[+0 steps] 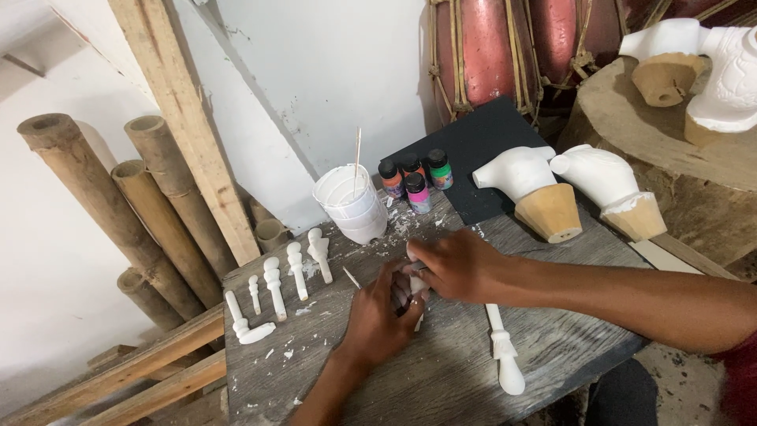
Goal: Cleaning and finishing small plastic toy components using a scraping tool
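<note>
On the grey wooden board (441,371), near its middle, both hands meet over one small white carved piece (415,285). The left hand (377,314) comes up from the lower edge with its fingers curled around the piece, gripping it from below. The right hand (451,264) reaches in from the right, fingers bent and pinched together on the top of the same piece. Only a little of the piece shows between the fingers: it is chalk-white, matte and narrow, with a rounded form, and most of its shape is hidden by the hands.

Just right of the hands lies a long white spindle (502,349) with a bulbous end, flat on the board. To the left a row of small white turned pegs (285,276) lies side by side, with white flakes scattered about. Behind the hands stands a white plastic cup (351,207) with a thin stick in it, and beside it four small paint bottles (415,180) with black caps. Further right, two white sculpted heads on tan cone bases (579,193) rest on the board.
</note>
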